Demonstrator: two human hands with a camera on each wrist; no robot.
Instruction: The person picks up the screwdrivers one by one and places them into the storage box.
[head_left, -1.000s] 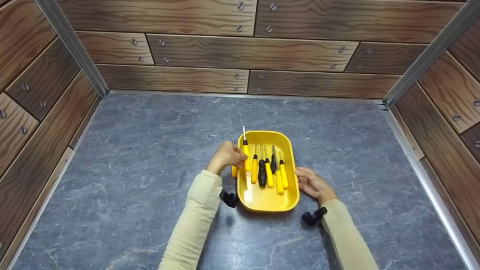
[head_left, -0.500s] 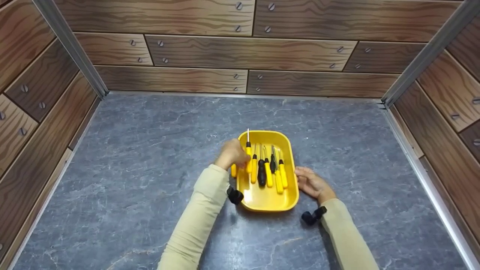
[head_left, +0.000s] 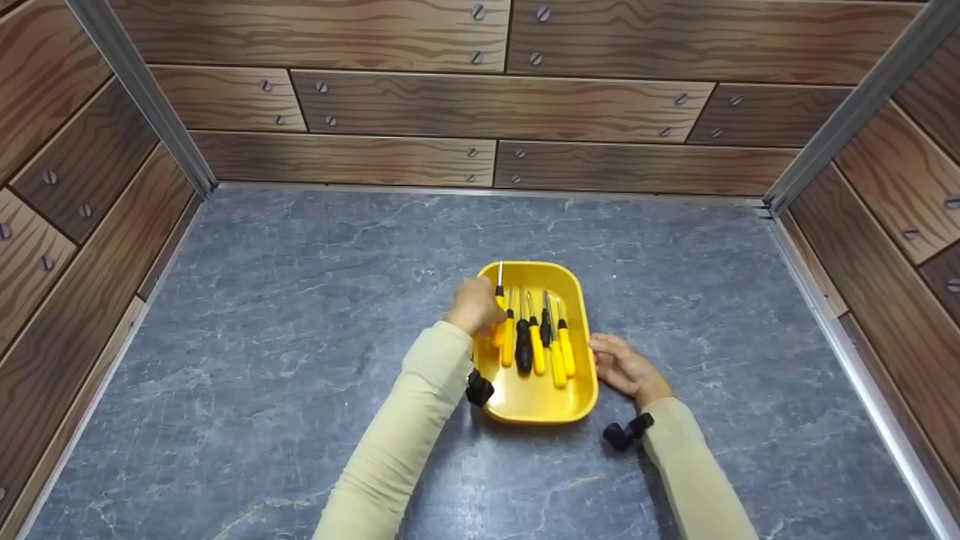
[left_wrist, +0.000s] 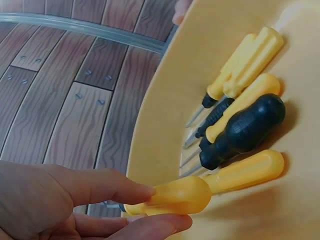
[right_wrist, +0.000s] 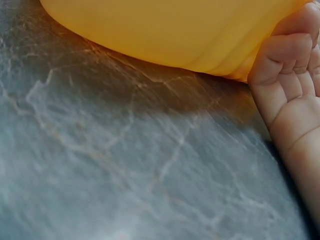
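My left hand (head_left: pixel 478 306) pinches a yellow-handled screwdriver (left_wrist: pixel 182 196) between thumb and fingers, over the left side of a yellow tray (head_left: pixel 540 401). Its metal shaft points to the far end. Inside the tray several screwdrivers lie side by side, among them a black-handled screwdriver (head_left: pixel 524 349) and a yellow screwdriver (left_wrist: pixel 250 172) close to the held one. On the opposite side, my right hand (head_left: pixel 626 366) rests its fingertips against the tray's outer wall, the fingers loosely bent, as the right wrist view also shows.
The tray stands on a grey marbled tabletop (head_left: pixel 315 300). Wood-patterned walls (head_left: pixel 495 105) with metal corner strips enclose it at the back and both sides. A black wrist camera (head_left: pixel 480 388) on the left sleeve overlaps the tray's left rim.
My left hand has moved right and slightly nearer with the screwdriver, from the tray's left rim to beside the row. A yellow handle left of the tray has gone from sight. The right hand stays.
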